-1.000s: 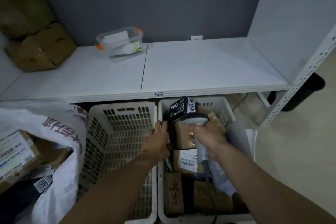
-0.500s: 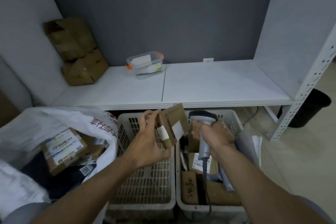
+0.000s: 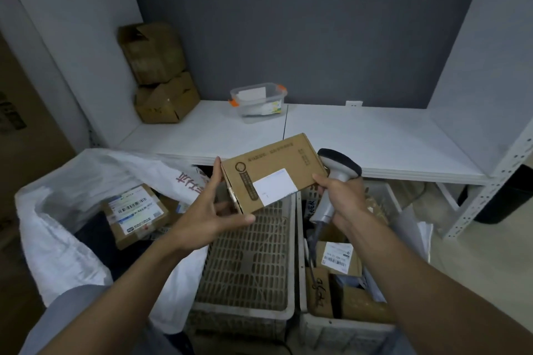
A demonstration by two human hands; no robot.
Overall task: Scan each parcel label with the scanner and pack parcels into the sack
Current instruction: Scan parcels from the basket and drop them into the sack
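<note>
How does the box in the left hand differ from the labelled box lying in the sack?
The held box is up in the air, gripped by the left hand above a basket; the sack box lies inside the white sack. The held box shows a near-blank white sticker; the sack box carries a label dense with barcodes and print. Both are brown cardboard.

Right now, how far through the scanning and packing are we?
Done: a labelled parcel lies in the white sack. In hand: the left hand holds a brown box label-up, the right hand grips the scanner beside it. Left: scanning and sacking this box, then the parcels in the right basket.
</note>
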